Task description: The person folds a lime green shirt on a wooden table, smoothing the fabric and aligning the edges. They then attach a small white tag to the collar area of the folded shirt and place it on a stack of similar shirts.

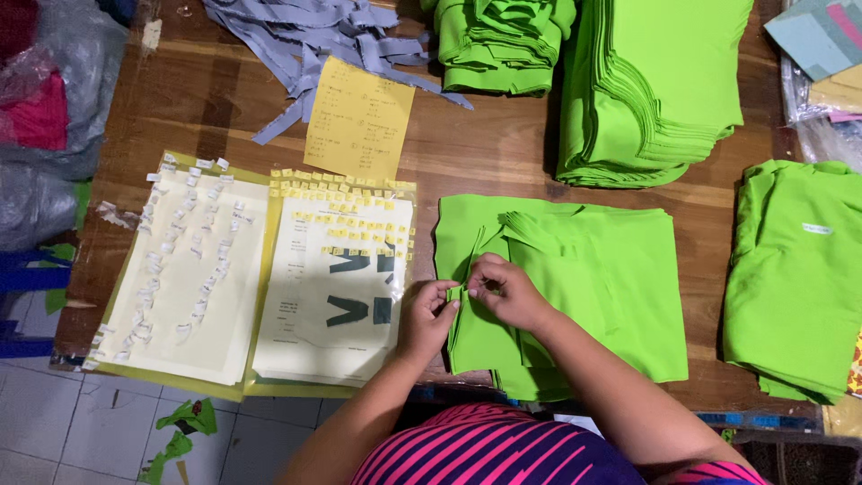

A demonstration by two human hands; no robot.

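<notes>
Both hands pinched shut on one green fabric strip, left hand and right hand meeting at left edge of the green fabric stack on the desk, just right of the yellow label sheet.

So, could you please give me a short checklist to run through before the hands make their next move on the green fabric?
1. Both hands on the work: left hand and right hand pinch the stack's left edge: ok.
2. Green fabric stack flat on the table: ok.
3. Yellow tags sheet beside the left hand: ok.
4. White tags sheet reachable: ok.
5. Tag in the fingers: cannot tell.
</notes>
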